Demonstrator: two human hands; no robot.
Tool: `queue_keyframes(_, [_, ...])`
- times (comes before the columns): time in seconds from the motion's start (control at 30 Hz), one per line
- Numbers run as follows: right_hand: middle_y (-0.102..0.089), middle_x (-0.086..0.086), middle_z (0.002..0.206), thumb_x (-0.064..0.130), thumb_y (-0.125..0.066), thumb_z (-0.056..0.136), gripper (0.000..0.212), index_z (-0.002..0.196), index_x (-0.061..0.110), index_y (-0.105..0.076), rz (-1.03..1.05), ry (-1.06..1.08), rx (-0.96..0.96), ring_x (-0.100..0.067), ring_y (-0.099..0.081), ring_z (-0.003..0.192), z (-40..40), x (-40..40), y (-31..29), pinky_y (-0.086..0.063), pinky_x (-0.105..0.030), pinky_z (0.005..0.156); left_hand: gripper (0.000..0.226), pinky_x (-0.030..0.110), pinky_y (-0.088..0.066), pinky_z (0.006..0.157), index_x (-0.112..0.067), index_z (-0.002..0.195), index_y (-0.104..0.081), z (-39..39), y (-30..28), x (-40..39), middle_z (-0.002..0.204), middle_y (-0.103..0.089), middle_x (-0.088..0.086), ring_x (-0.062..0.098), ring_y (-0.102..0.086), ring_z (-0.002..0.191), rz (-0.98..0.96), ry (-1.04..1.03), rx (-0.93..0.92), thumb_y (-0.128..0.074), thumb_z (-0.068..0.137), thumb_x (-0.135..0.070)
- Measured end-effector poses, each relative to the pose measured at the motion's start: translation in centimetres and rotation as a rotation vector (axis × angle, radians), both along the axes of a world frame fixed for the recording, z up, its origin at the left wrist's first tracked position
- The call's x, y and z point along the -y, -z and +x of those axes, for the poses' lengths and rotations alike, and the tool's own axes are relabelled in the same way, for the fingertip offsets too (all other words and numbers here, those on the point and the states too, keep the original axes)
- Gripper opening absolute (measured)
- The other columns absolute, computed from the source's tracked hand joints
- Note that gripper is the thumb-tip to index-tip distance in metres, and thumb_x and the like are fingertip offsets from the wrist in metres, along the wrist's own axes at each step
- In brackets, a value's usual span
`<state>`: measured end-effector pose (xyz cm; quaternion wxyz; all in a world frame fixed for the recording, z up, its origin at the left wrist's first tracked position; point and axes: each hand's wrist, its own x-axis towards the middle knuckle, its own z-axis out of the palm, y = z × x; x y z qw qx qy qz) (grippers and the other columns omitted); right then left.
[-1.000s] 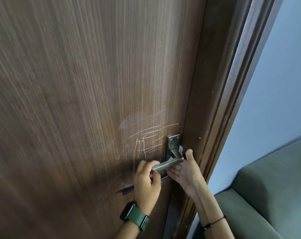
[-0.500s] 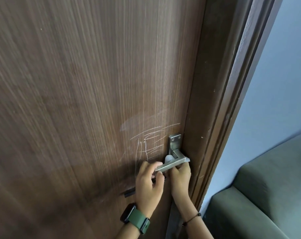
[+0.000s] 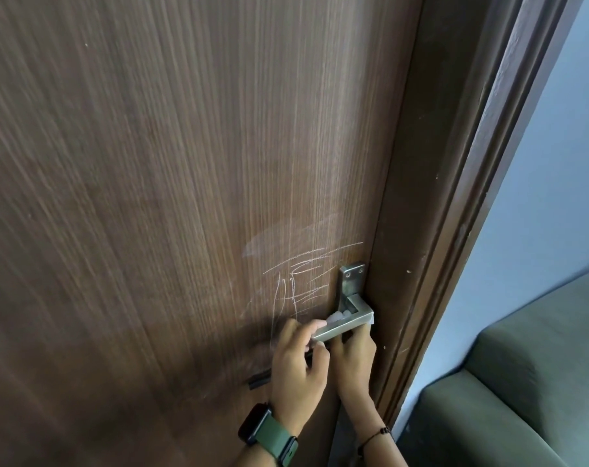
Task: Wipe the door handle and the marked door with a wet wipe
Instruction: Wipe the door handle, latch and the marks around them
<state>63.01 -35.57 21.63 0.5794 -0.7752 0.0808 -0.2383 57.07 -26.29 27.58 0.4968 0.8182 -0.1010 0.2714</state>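
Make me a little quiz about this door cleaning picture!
1. True or false: the chalk marks on the door are already wiped away.
2. Which hand wears the green watch?
3. The white wet wipe is at: A) the door handle, B) the sofa, C) the watch.

Key: 1 false; 2 the left hand; 3 A, with the right hand under the lever.
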Motion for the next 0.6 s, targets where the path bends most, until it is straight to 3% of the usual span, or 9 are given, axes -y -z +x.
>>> queue_keyframes(0.07, [-0.065,-0.003,0.073,0.000,-0.058,0.084,0.009,0.090,0.004,-0.053,0.023,0.050,-0.020,-0.013,-0.063,0.062,0.0,-0.5,0.2,-0.047,-0.020,0.052,0.031,0.022,-0.047,0.067,-0.018,0.106,-0.061,0.0,0.1,-0.2,0.083,-0.052,0.001,0.010,-0.052,0.074,0.005,0.011,-0.005,-0.047,0.079,-0.015])
queue_keyframes(0.13, [-0.067,-0.011,0.080,-0.003,-0.053,0.082,0.015,0.097,-0.001,-0.053,0.105,0.104,-0.043,-0.023,-0.065,0.070,0.3,-0.7,0.0,-0.054,-0.038,0.062,0.034,0.020,-0.046,0.070,-0.019,0.108,-0.059,0.0,0.1,-0.4,0.083,-0.049,-0.002,0.007,-0.051,0.076,0.015,0.031,-0.012,-0.043,0.079,-0.025])
queue_keyframes(0.2, [-0.066,-0.017,0.086,-0.005,-0.051,0.081,0.019,0.100,-0.004,-0.052,0.128,0.118,-0.055,-0.030,-0.064,0.077,0.6,-0.6,-0.3,-0.054,-0.046,0.069,0.035,0.019,-0.045,0.072,-0.019,0.109,-0.059,0.0,0.1,-0.5,0.083,-0.048,-0.004,0.005,-0.049,0.077,0.026,0.040,-0.016,-0.043,0.079,-0.027])
queue_keyframes(0.43, [-0.054,-0.010,0.108,0.008,-0.059,0.085,0.035,0.117,0.005,-0.046,-0.128,0.093,-0.040,-0.025,-0.056,0.094,0.2,-0.2,-0.6,-0.050,-0.041,0.080,0.033,0.016,-0.046,0.068,-0.016,0.108,-0.060,-0.3,-0.1,-0.2,0.083,-0.049,0.000,0.006,-0.050,0.078,-0.005,0.033,-0.015,-0.048,0.077,-0.015])
queue_keyframes(0.6, [-0.065,-0.010,0.106,0.008,-0.060,0.086,0.043,0.126,-0.001,-0.046,-0.231,0.035,-0.050,-0.025,-0.064,0.095,0.1,1.3,-0.9,-0.052,-0.039,0.082,0.031,0.024,-0.049,0.068,-0.013,0.106,-0.061,-0.3,-0.2,-0.1,0.084,-0.051,0.004,0.013,-0.053,0.075,-0.004,0.027,-0.009,-0.048,0.077,-0.013])
